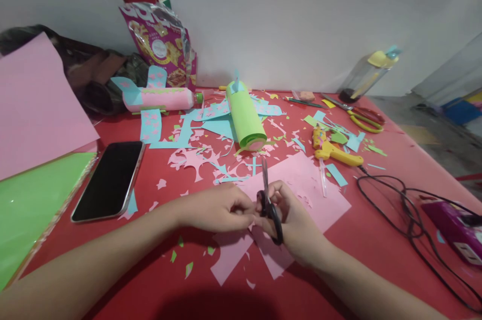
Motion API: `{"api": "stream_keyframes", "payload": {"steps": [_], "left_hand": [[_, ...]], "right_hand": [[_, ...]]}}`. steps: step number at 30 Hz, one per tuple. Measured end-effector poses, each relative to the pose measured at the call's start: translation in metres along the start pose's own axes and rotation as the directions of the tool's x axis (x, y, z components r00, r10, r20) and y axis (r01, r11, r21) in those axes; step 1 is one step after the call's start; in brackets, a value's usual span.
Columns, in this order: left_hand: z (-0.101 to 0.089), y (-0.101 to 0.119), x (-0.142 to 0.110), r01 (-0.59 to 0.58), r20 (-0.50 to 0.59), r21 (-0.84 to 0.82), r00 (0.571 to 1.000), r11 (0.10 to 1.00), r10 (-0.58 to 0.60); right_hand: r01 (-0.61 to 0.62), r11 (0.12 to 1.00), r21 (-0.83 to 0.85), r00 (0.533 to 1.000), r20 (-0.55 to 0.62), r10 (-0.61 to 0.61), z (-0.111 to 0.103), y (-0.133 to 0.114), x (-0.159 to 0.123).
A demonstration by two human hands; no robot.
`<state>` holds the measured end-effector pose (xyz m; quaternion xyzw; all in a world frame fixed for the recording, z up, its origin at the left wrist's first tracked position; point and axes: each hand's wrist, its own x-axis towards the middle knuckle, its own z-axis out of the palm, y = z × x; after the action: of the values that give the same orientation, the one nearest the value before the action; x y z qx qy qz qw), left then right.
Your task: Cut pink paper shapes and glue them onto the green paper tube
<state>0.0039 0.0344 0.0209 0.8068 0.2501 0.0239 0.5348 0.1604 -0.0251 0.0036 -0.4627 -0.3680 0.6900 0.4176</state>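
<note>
My right hand [291,224] is closed round a pair of black-handled scissors [276,222], whose blades point up and away from me. Beside it, my left hand [222,209] has its thumb and fingers pinched together. Its fingertips meet those of the right hand at a small bit of pink paper [251,226], mostly hidden. Under both hands lies a cut pink sheet [320,209] with a notch in its near edge. Just beyond stands a green paper-covered tube plane [246,114] with light blue wings. A similar pink plane [163,99] lies at the back left.
A phone [111,179] and green sheets [41,209] lie left, near a raised pink sheet [37,104]. Right are a yellow glue gun [333,149], its black cord [406,209], a purple power strip [455,229], red-and-yellow scissors [365,119] and a bottle [367,76]. Scraps [194,159] litter the red table.
</note>
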Motion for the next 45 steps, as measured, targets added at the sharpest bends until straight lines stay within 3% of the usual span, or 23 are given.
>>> {"api": "stream_keyframes", "payload": {"steps": [3, 7, 10, 19, 29, 33, 37, 41, 45], "left_hand": [[0.000, 0.001, 0.002, 0.076, -0.103, -0.043, 0.991, 0.996, -0.080], [0.001, -0.001, 0.003, 0.155, -0.256, -0.152, 0.948, 0.976, -0.190], [0.002, -0.002, 0.004, 0.185, -0.269, -0.258, 0.929, 0.948, -0.255], [0.006, 0.006, 0.004, 0.156, -0.197, -0.212, 0.960, 0.965, -0.198], [0.015, 0.005, 0.008, 0.187, -0.290, -0.131, 0.932, 0.974, -0.218], [0.013, 0.002, 0.006, 0.150, -0.342, -0.203, 0.915, 0.968, -0.214], [0.006, 0.000, 0.002, 0.091, -0.477, -0.311, 0.846, 0.946, -0.238], [-0.003, 0.001, -0.003, 0.035, -0.604, -0.233, 0.778, 0.972, -0.173], [-0.005, 0.003, -0.004, 0.028, -0.620, -0.184, 0.773, 0.983, -0.138]], "right_hand": [[0.057, 0.997, 0.048, 0.992, -0.119, -0.051, 0.000, 0.000, 0.002], [0.139, 0.989, 0.048, 0.966, -0.227, -0.125, -0.003, 0.001, 0.005], [0.167, 0.986, 0.024, 0.948, -0.280, -0.154, -0.005, 0.002, 0.005], [0.186, 0.982, 0.025, 0.941, -0.293, -0.171, -0.005, 0.003, 0.005], [0.167, 0.985, 0.052, 0.945, -0.295, -0.144, -0.002, 0.000, 0.004], [0.126, 0.985, 0.114, 0.970, -0.224, -0.098, -0.001, -0.002, 0.003], [0.087, 0.975, 0.204, 0.996, -0.020, -0.085, -0.001, 0.001, 0.000], [0.011, 0.976, 0.218, 0.982, 0.182, -0.052, -0.004, 0.008, -0.002], [-0.034, 0.989, 0.147, 0.969, 0.248, -0.004, -0.007, 0.013, -0.003]]}}
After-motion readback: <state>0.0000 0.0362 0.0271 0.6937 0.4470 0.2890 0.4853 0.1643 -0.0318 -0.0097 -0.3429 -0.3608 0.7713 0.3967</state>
